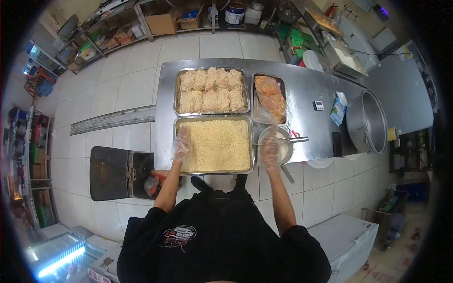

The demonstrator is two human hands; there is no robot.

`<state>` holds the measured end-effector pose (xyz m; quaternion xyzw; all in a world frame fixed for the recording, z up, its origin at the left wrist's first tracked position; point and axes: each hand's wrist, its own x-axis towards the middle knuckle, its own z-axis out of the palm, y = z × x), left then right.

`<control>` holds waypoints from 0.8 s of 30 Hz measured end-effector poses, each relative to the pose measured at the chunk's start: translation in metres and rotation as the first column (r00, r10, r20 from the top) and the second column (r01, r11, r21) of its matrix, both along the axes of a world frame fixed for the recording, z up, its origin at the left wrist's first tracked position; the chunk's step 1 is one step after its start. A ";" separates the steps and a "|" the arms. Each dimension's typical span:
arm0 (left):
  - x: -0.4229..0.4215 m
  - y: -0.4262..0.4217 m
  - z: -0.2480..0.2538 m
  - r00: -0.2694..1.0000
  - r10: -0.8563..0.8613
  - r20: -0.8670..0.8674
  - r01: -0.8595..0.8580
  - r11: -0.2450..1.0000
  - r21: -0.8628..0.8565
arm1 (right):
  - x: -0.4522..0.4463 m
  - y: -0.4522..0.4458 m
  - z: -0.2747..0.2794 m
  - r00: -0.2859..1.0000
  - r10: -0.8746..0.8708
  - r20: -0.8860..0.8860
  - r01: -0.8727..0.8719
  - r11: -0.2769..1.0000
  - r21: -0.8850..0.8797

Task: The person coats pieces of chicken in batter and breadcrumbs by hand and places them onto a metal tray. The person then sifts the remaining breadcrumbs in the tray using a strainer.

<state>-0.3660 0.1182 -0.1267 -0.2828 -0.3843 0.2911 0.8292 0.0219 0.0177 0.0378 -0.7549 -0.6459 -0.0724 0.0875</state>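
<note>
My left hand (181, 147), in a clear plastic glove, lies along the left side of a metal tray (252, 162) filled with pale yellow crumbs (219, 144). Its fingers are stretched out, with nothing held. My right hand (269, 148), also gloved and smeared by motion, is over the left part of a bowl of whitish batter (284, 152). Its fingers look extended and hold nothing that I can see. A whisk (297, 139) rests across that bowl. Behind the crumb tray, another tray (177, 101) carries rows of crumb-coated pieces (211, 90).
A smaller tray (255, 115) with orange marinated meat (270, 93) stands at the back right. Farther right are a timer (318, 105), a blue-and-white packet (338, 109) and a large metal pot (367, 121). An open bin (140, 172) stands by the table's left front corner.
</note>
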 end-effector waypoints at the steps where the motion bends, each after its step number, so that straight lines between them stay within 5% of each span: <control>1: -0.012 0.011 -0.039 0.987 0.026 -0.161 -0.056 0.981 -0.186 | -0.016 0.005 -0.010 1.000 -0.004 0.025 0.006 0.997 -0.083; 3: -0.014 0.013 -0.035 0.953 0.019 -0.303 -0.131 0.926 -0.355 | -0.051 0.015 -0.019 0.971 -0.191 -0.147 0.157 0.964 -0.216; 5: -0.011 0.003 -0.011 0.967 -0.033 -0.254 -0.011 0.986 -0.167 | -0.058 0.013 -0.052 0.978 -0.080 0.191 0.103 0.988 -0.112; 6: -0.011 0.003 -0.015 0.969 -0.051 -0.242 0.009 0.985 -0.170 | -0.057 0.011 -0.081 0.857 -0.092 0.507 0.084 0.996 0.039; 7: -0.011 0.001 -0.021 0.977 -0.079 -0.198 0.039 0.979 -0.199 | -0.056 0.011 -0.107 0.568 -0.238 0.788 0.059 0.967 0.249; 8: -0.012 -0.002 -0.021 0.982 -0.103 -0.157 0.065 0.971 -0.229 | -0.063 0.014 -0.112 0.178 -0.423 0.888 0.030 0.905 0.425; 9: -0.013 -0.006 -0.020 0.981 -0.115 -0.153 0.077 0.969 -0.236 | -0.069 0.010 -0.117 -0.545 -0.479 0.688 -0.150 0.863 0.483; 11: -0.014 -0.001 -0.019 0.988 -0.081 -0.128 0.064 0.990 -0.125 | -0.068 0.008 -0.119 -0.523 -0.275 0.807 -0.143 0.961 0.235; 12: -0.014 0.007 -0.020 0.989 -0.082 -0.126 0.066 0.990 -0.121 | -0.066 0.017 -0.119 -0.284 -0.159 0.946 -0.077 0.987 0.143; 15: -0.009 0.020 -0.010 0.933 0.011 -0.359 -0.087 0.977 -0.196 | -0.082 0.019 -0.101 -0.148 -0.393 0.908 0.032 0.915 0.401; 16: -0.004 0.021 -0.002 0.988 -0.113 0.109 0.148 0.902 -0.405 | -0.072 0.026 -0.135 -0.360 -0.476 0.802 0.042 0.851 0.524; 18: 0.005 0.023 0.003 0.823 -0.117 0.556 0.429 0.769 -0.473 | -0.075 0.022 -0.139 -0.547 -0.518 0.658 0.028 0.774 0.632; 19: 0.011 0.026 0.000 0.930 -0.165 0.329 0.257 0.931 -0.260 | -0.087 0.015 -0.096 0.345 -0.284 0.895 0.102 0.959 0.265; 20: 0.013 0.023 -0.007 0.989 -0.123 0.087 0.122 0.992 0.017 | -0.088 0.012 -0.085 0.714 -0.025 0.700 -0.042 0.996 0.078; 21: 0.012 0.017 -0.020 0.990 -0.114 0.086 0.114 0.993 0.004 | -0.085 0.008 -0.082 0.929 0.202 0.310 -0.193 0.979 -0.058; 23: 0.008 0.005 -0.041 0.987 -0.005 -0.162 0.000 1.000 -0.026 | -0.071 0.005 -0.110 0.998 -0.057 -0.001 0.057 0.998 -0.024; 24: 0.005 -0.002 -0.026 0.986 -0.003 -0.168 -0.003 0.999 -0.034 | -0.060 -0.001 -0.144 0.996 -0.048 0.081 0.061 0.984 -0.170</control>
